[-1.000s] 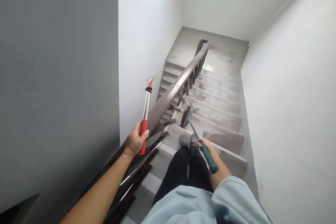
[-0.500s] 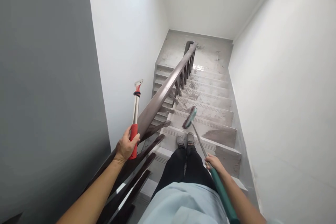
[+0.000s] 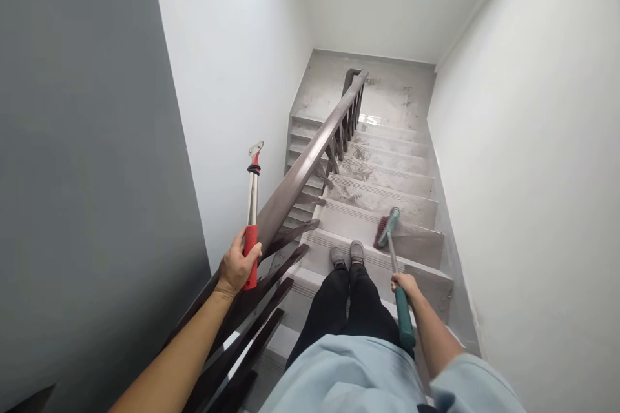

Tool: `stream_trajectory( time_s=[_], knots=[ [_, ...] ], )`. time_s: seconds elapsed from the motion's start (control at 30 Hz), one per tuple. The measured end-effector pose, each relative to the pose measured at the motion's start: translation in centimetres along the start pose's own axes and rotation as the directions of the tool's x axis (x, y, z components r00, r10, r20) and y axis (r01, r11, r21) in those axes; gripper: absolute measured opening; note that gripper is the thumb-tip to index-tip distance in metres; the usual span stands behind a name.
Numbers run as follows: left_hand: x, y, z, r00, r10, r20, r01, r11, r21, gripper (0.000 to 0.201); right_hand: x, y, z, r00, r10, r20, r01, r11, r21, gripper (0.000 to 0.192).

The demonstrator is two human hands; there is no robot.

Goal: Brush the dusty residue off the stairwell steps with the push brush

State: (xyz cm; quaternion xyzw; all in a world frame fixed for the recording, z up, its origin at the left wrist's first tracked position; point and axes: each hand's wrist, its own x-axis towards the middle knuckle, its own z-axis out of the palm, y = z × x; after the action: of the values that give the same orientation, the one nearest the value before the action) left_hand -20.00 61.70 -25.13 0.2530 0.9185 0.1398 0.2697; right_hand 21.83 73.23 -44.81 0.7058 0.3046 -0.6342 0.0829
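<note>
My left hand (image 3: 239, 263) is closed round the red grip of a long-handled scraper (image 3: 252, 200), its metal head pointing up and away. That hand lies on or just above the brown handrail (image 3: 303, 161); I cannot tell whether it touches. In my right hand (image 3: 405, 286) is a brush (image 3: 387, 230) with a metal pole, a green grip and dark red-brown bristles. Its head is at the right side of the stair step (image 3: 358, 214) below my feet, over or against a wet-looking darker patch (image 3: 416, 246).
Stairs with smudged treads lead down to a dirty landing (image 3: 392, 90). The railing's dark balusters (image 3: 290, 258) run along my left. A white wall (image 3: 523, 174) bounds the right side. My grey shoes (image 3: 357, 251) stand on a step close to its edge.
The brush head has swung to the right across the step, and my right hand has moved right and slightly up with it. My left hand still holds the scraper, nearly unmoved.
</note>
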Motion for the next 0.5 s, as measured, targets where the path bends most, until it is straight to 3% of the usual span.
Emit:
stream_trajectory(
  time_s=[0.13, 0.23, 0.33, 0.5],
  knots=[
    [0.0, 0.3, 0.1, 1.000, 0.016, -0.009, -0.016, 1.000, 0.008, 0.061, -3.1, 3.2, -2.9, 0.999, -0.015, 0.045, 0.009, 0.993, 0.117, 0.011],
    [-0.1, 0.4, 0.1, 1.000, 0.018, -0.003, -0.018, 1.000, 0.013, 0.061, -3.8, 3.6, -2.7, 0.981, 0.060, 0.183, -0.105, 0.963, 0.248, 0.012],
    [-0.2, 0.4, 0.1, 1.000, 0.013, 0.007, -0.013, 1.000, 0.020, 0.061, -2.5, 1.4, -0.2, 0.950, 0.148, 0.274, -0.220, 0.941, 0.257, 0.018],
    [-0.2, 0.1, -0.1, 1.000, 0.023, -0.003, -0.023, 1.000, 0.013, 0.061, 1.4, -3.5, 7.6, 0.904, 0.101, 0.415, -0.178, 0.972, 0.152, 0.018]
  ],
)
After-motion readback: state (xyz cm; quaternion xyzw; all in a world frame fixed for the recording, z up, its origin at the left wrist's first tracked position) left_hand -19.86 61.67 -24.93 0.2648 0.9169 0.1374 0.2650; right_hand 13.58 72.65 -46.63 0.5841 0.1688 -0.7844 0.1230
